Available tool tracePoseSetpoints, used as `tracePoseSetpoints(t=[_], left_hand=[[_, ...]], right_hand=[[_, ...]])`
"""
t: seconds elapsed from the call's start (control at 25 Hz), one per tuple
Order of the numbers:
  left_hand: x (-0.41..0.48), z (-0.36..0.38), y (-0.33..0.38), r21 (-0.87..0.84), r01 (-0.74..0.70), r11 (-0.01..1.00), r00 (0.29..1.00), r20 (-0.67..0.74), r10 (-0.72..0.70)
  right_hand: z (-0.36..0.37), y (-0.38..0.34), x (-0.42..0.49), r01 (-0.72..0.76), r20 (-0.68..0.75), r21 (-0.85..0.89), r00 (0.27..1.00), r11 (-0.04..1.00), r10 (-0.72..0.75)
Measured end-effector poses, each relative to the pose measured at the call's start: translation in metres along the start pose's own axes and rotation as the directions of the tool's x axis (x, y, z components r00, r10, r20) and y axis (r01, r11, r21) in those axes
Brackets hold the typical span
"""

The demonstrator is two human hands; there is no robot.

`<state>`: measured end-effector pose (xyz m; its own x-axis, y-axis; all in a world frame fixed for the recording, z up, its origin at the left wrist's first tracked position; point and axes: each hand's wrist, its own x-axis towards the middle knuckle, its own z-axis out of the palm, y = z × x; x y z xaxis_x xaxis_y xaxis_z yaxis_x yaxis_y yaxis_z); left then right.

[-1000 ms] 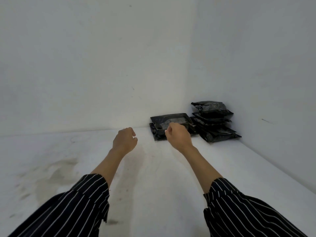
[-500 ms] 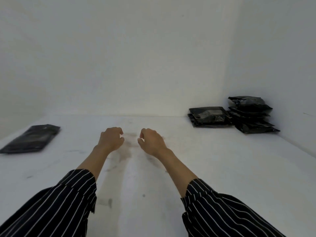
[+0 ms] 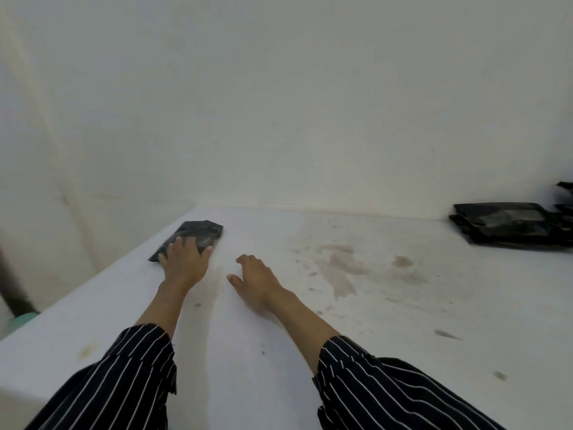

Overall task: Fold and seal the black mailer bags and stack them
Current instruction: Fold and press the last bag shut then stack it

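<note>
Far left, near the edge of a white table (image 3: 310, 352), a single black mailer bag (image 3: 200, 231) lies flat, its long side running away from me. My left hand (image 3: 183, 263) rests on its near end, fingers spread and fairly straight over the plastic, thumb out to the right, pressing on it rather than wrapped round it. Just right of that, my right hand (image 3: 259, 279) sits low over the bare tabletop with its fingers loosely bent, holding nothing and apart from the bag. Both forearms come out of dark sleeves with thin white stripes. Faint brownish stains (image 3: 338, 271) mark the middle of the table. At the far right, against the wall, a low stack of sealed bags (image 3: 502, 226) lies flat (a taller pile (image 3: 566, 197) beside it is cut off by the frame edge).
</note>
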<state>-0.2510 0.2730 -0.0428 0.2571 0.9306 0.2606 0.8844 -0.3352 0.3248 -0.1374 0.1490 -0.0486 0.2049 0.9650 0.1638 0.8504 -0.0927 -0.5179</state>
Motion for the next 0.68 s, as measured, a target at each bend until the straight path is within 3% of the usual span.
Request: tracePoseSetpoints(t=[0.2,0.32,0.48,0.6,0.68], left_hand=[[0.030,0.000,-0.050,-0.013,0.162,0.987,0.986,0.035,-0.162],[0.045,0.000,-0.065,-0.154,0.251,0.956,0.968,0.054,-0.246],[0.048,0.006,-0.069,-0.362,0.192,0.912,0.971,-0.063,-0.229],[0.042,0.002,-0.062,-0.594,0.204,0.778,0.954,-0.058,-0.295],[0.036,-0.006,-0.055,-0.755,0.263,0.601,0.934,0.044,-0.353]], right_hand=[[0.038,-0.022,0.055,-0.059,-0.011,-0.048,0.998,0.997,0.059],[0.053,-0.029,0.078,-0.100,-0.095,-0.090,0.991,0.991,0.091],[0.059,-0.033,0.100,-0.249,-0.196,-0.008,0.950,0.968,0.243],[0.055,-0.029,0.112,-0.352,-0.142,0.141,0.918,0.925,0.371],[0.048,-0.025,0.113,-0.375,-0.082,0.306,0.905,0.875,0.417]])
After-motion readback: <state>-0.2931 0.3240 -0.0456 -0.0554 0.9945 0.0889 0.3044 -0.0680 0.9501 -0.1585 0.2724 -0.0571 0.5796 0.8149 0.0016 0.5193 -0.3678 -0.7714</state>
